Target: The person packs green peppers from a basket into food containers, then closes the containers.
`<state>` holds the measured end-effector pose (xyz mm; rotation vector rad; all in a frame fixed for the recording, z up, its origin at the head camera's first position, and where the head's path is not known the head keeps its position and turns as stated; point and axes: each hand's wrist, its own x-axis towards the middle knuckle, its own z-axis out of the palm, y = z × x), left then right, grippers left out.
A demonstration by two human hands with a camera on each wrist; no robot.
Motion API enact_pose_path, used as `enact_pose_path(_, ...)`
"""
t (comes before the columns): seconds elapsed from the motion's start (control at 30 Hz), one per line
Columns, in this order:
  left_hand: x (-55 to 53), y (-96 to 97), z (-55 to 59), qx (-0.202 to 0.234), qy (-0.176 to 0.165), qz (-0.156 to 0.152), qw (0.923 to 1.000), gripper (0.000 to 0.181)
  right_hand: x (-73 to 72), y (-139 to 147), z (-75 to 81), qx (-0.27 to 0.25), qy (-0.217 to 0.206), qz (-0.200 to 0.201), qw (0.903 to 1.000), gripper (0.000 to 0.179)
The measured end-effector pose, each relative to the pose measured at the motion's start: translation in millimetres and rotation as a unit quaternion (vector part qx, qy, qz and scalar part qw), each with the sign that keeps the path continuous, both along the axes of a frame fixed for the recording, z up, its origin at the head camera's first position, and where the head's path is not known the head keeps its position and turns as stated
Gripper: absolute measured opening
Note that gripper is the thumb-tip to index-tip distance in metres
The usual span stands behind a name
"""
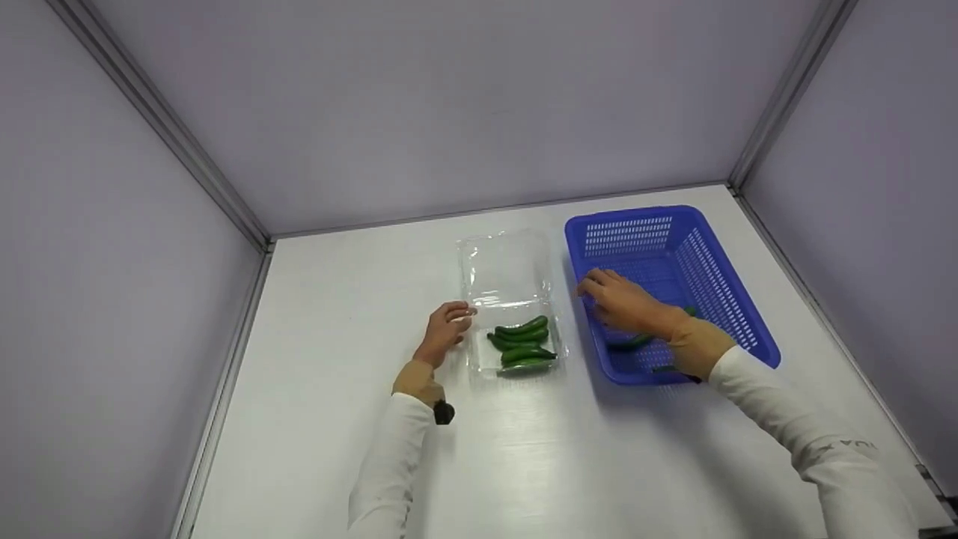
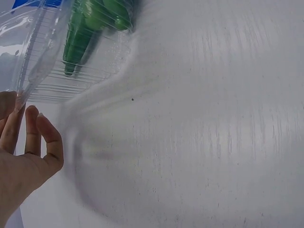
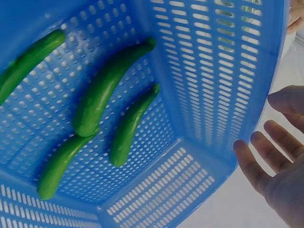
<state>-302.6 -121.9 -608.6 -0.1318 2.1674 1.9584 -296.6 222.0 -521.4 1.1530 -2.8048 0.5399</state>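
Observation:
A clear plastic clamshell box (image 1: pixel 505 271) lies unfolded on the white table, its lid toward the back wall. Several green cucumbers (image 1: pixel 522 335) lie side by side in its front half. My left hand (image 1: pixel 445 329) pinches the box's left edge near the hinge between thumb and finger, as the left wrist view shows. My right hand (image 1: pixel 629 303) hovers over the left side of a blue basket (image 1: pixel 575 243), fingers loosely bent and holding nothing. In the right wrist view, several curved cucumbers (image 3: pixel 108 88) lie on the basket's floor, apart from the hand.
The blue basket with slotted walls stands just right of the box, with a narrow strip of white table (image 1: pixel 329 337) between them. Grey panels (image 1: pixel 479 112) enclose the table at the back and both sides.

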Motion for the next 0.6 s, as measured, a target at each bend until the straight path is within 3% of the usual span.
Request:
enact_pose_path(0.27, 0.0, -2.0, -1.1, 0.008, 0.000, -0.005, 1.0000, 0.037, 2.9, 22, -5.1, 0.023, -0.051, -0.027, 0.9981, 0.029)
enact_pose_path(0.5, 1.0, -3.9, -0.5, 0.007, 0.006, -0.012, 0.9999, 0.037, 6.8, 44, -11.9, 0.038, -0.063, -0.030, 0.9969, 0.028)
enact_pose_path(0.6, 3.5, -4.8, 7.4, 0.018, 0.001, -0.025, 0.9995, 0.038, 8.5, 52, -13.0, 0.049, -0.079, -0.040, 0.9949, 0.030)
